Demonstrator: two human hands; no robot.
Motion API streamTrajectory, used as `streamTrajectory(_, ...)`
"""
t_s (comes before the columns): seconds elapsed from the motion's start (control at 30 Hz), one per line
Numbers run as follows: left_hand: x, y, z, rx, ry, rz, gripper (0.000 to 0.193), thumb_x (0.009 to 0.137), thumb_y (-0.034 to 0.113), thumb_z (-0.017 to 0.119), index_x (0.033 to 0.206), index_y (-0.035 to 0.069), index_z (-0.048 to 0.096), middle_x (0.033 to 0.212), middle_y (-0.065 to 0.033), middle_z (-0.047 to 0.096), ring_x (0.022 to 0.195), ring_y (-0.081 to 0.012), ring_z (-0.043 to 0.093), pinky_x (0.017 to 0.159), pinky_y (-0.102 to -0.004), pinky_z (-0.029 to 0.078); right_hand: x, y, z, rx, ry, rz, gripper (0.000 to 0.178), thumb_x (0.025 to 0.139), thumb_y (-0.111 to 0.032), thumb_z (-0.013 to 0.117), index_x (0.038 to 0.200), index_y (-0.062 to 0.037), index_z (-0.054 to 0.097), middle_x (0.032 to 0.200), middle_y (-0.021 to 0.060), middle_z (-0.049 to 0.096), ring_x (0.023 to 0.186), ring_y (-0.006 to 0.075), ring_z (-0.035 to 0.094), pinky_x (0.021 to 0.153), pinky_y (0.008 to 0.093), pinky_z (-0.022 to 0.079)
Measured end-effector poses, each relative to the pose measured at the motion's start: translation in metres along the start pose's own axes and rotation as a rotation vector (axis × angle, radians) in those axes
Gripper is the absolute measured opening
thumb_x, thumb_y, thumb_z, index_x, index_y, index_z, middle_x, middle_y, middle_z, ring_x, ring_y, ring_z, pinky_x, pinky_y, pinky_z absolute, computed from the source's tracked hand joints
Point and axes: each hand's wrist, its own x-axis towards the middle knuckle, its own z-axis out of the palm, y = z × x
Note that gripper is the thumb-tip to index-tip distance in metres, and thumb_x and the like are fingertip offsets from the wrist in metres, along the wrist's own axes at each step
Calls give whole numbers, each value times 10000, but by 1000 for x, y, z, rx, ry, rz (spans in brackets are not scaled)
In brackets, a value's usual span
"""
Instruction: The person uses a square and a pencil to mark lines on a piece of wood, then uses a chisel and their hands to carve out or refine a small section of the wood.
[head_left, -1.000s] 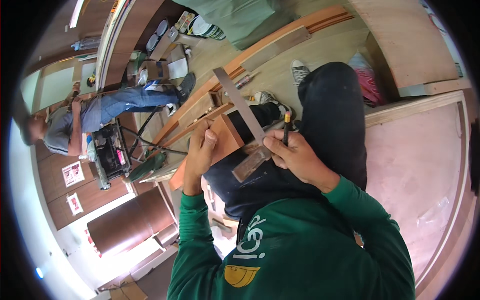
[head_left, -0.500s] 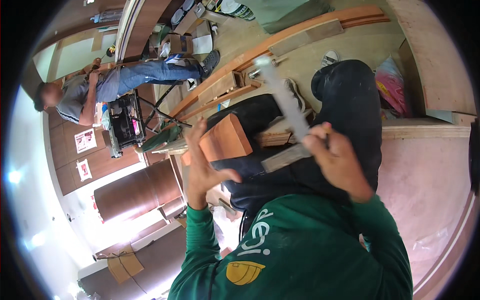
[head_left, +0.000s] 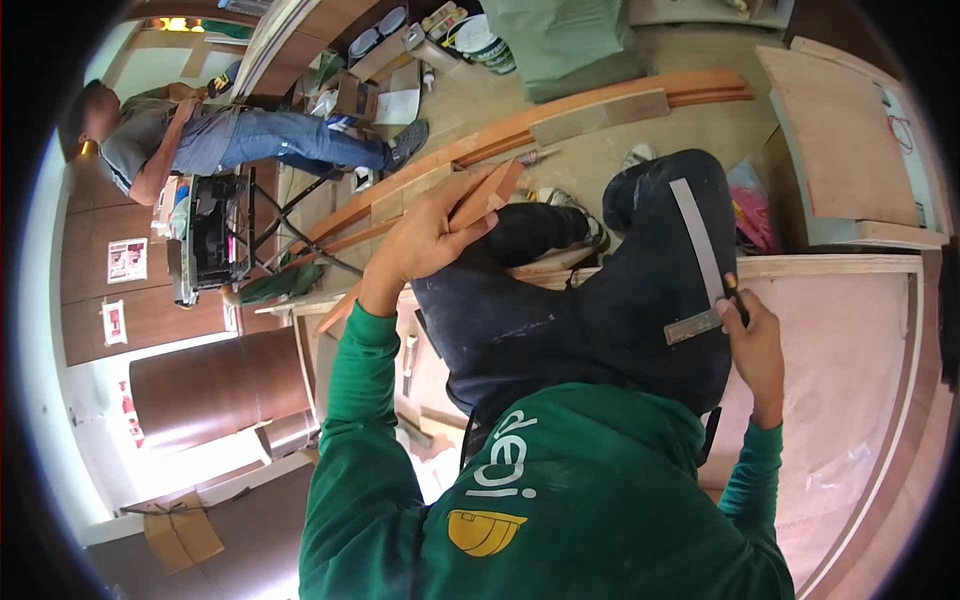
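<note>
My left hand (head_left: 425,238) is closed around a reddish-brown wooden board (head_left: 486,197), raised over my left thigh. The board's narrow edge and end face show past the fingers, and my hand and forearm hide much of the rest. My right hand (head_left: 754,342) grips the corner of a try square (head_left: 698,235) over my right thigh. Its pale metal blade points away from me, and its worn stock (head_left: 692,328) points left. A slim dark pencil-like tool (head_left: 735,291) also sticks up from the right hand's fingers.
I sit on a pale plywood box (head_left: 830,350). Long timber strips (head_left: 600,108) lie on the floor ahead. A person (head_left: 210,135) stands at the left beside a black folding-legged bench (head_left: 215,235). A plywood cabinet (head_left: 835,140) stands far right, near a pink bag (head_left: 755,210).
The try square has come down from mid-air to my right thigh, with my right hand moving right. My left hand, open beside the board before, now grips it, raised farther from me and turned edge-on.
</note>
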Motion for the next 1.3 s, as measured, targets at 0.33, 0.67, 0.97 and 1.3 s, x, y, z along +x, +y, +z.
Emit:
streamTrajectory(0.33, 7, -2, 3, -175, -88, 44, 678, 951, 269, 720, 1563, 45, 531, 1388, -231, 688, 1271, -385, 655, 1102, -427, 481, 12, 26, -2, 28, 190, -121, 301, 1023, -289, 739, 1001, 9, 705, 760, -14, 568, 700, 123, 484, 671, 303, 428)
streamTrajectory(0.67, -3, 6, -9, -77, 12, 117, 662, 965, 236, 731, 1561, 27, 531, 1422, -172, 667, 1267, -304, 642, 1113, -411, 468, 53, -72, 3, 1161, -277, -300, 700, 1127, -602, 452, 1153, 34, 743, 833, 39, 639, 743, 169, 565, 693, 319, 483)
streamTrajectory(0.97, -1, 6, -29, -174, 115, 95, 638, 1010, 152, 719, 1585, 4, 485, 1385, -123, 648, 1286, -205, 583, 1103, -354, 460, 83, -178, 122, 1394, -324, -345, 304, 1104, -257, 605, 1241, 7, 670, 1014, 97, 710, 943, 224, 708, 881, 369, 578)
streamTrajectory(1.3, -6, 27, -92, -81, 463, 135, 651, 993, 228, 738, 1554, -5, 505, 1442, -225, 632, 1323, -345, 624, 1125, -416, 474, 93, -275, 178, 1616, -602, -465, 247, 1029, -100, 691, 1246, 12, 649, 1084, 121, 731, 1046, 273, 749, 974, 433, 631)
